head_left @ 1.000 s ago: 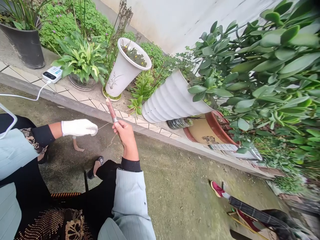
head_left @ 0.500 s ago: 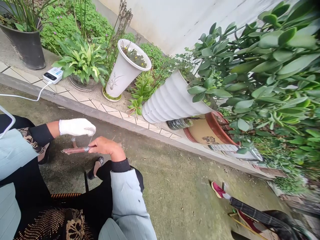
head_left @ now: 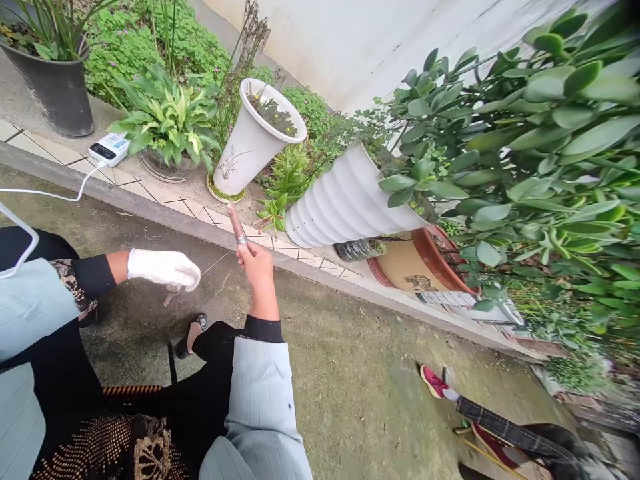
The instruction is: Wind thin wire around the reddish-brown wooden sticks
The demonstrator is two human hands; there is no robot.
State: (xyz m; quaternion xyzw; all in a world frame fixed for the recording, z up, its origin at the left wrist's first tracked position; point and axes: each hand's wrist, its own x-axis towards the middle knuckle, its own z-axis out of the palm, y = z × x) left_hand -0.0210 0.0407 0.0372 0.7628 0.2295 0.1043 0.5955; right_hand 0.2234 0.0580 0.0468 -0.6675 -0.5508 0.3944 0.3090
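Observation:
My left hand [head_left: 165, 268], in a white glove, is closed with a thin pale wire [head_left: 215, 263] running from its fingers. That strand stretches taut to a silvery winding [head_left: 241, 240] around a short brown stick [head_left: 235, 221]. My bare right hand [head_left: 257, 263] grips the stick's lower end just below the winding; the stick points up and slightly left. Below the glove shows a small pinkish-brown piece [head_left: 171, 295]; whether the left hand holds it, I cannot tell.
Beyond my hands runs a tiled ledge [head_left: 165, 195] with a white flowerpot [head_left: 245, 150], a ribbed pot [head_left: 345, 200] and other plants. A white device [head_left: 109, 149] with a cable lies there. At lower right, another person's leg and red shoe [head_left: 434, 382] show.
My right hand has swung the stick from lying nearly level to pointing up, moving right and away from the glove. The strand between the hands is longer. My left hand has shifted slightly right.

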